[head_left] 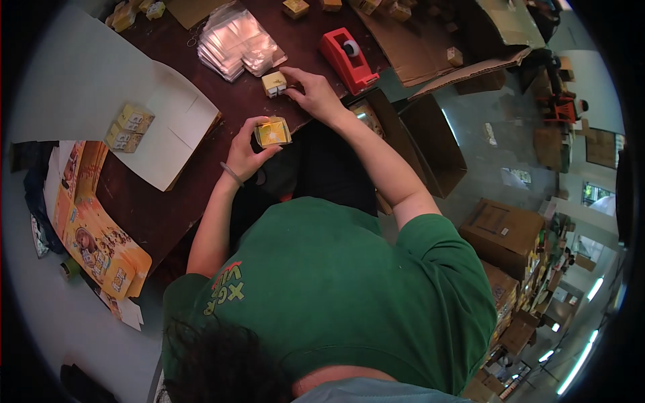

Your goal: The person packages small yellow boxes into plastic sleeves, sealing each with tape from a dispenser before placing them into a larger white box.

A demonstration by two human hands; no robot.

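My left hand (247, 149) holds a small yellow box (273, 133) between thumb and fingers, close to the table's front edge. Something clear and shiny shows around the sides of that box. Farther forward, my right hand (310, 95) has its thumb and index finger at the right side of a second small box (274, 83), yellow on top and white on the side. This box is just in front of a pile of clear plastic sleeves (232, 41) on the dark red table (201, 176). The two boxes are apart.
A red tape dispenser (348, 62) stands right of the sleeves. White card sheets (171, 111) bear yellow boxes (130, 127) at the left. Orange printed cartons (101, 248) lie at the lower left. Open cardboard boxes (433, 144) are at the right, with more small boxes at the far edge.
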